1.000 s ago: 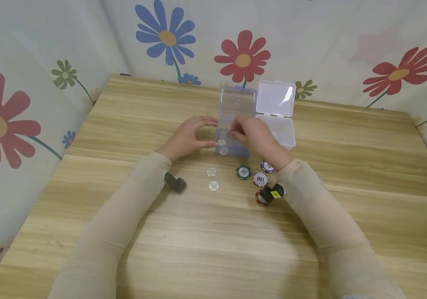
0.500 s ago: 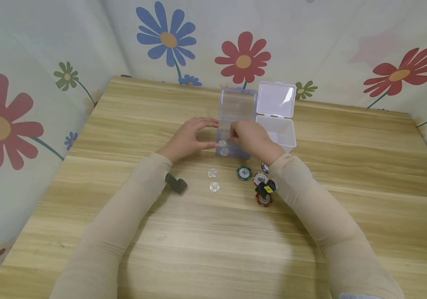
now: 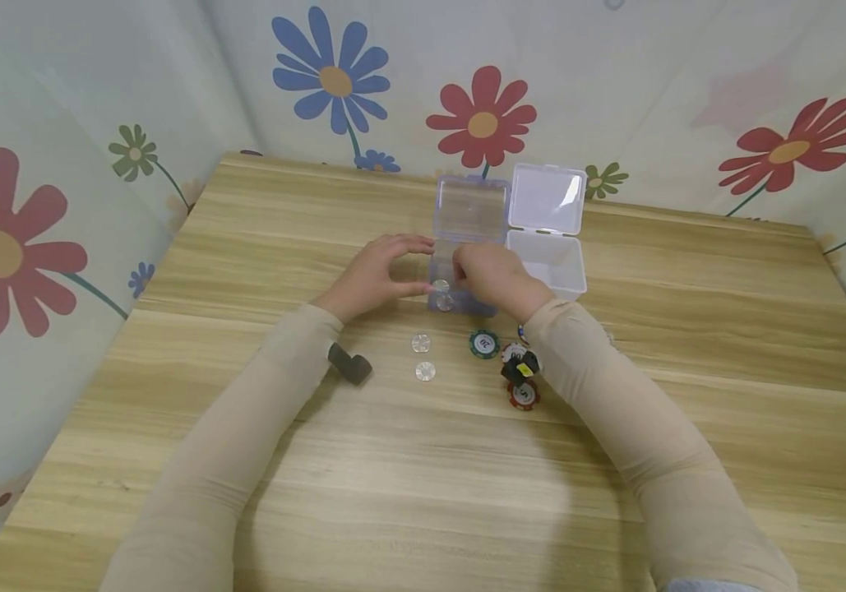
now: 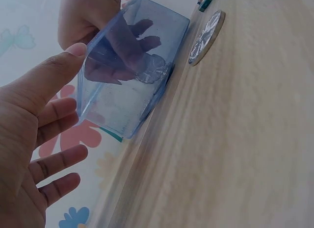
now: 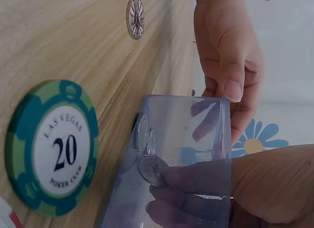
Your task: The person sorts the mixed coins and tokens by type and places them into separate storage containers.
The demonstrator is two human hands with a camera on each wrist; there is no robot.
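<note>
My left hand [image 3: 374, 275] is beside the left wall of a clear bluish plastic box [image 4: 164, 12], its thumb at the rim and its fingers loosely spread. My right hand [image 3: 492, 275] reaches down inside that box. Through the wall, a silver coin [image 5: 152, 170] shows at its fingertips, apparently pinched; the far side of that grip is hidden. Another coin [image 5: 142, 132] lies in the box, and the head view shows two coin shapes [image 3: 441, 286] at its front left. On the table before the box lie two silver coins [image 3: 421, 343].
A white box [image 3: 559, 275] with its lid up stands against the blue box's right side. Poker chips lie in front: a green 20 chip [image 3: 484, 344], a red 5 chip [image 3: 523, 395], and others partly under the right wrist camera [image 3: 520, 368]. A flowered wall backs the table.
My right hand has sunk lower into the bluish box, and its wrist has shifted slightly left, uncovering more of the red chip. The left hand has stayed at the box's side.
</note>
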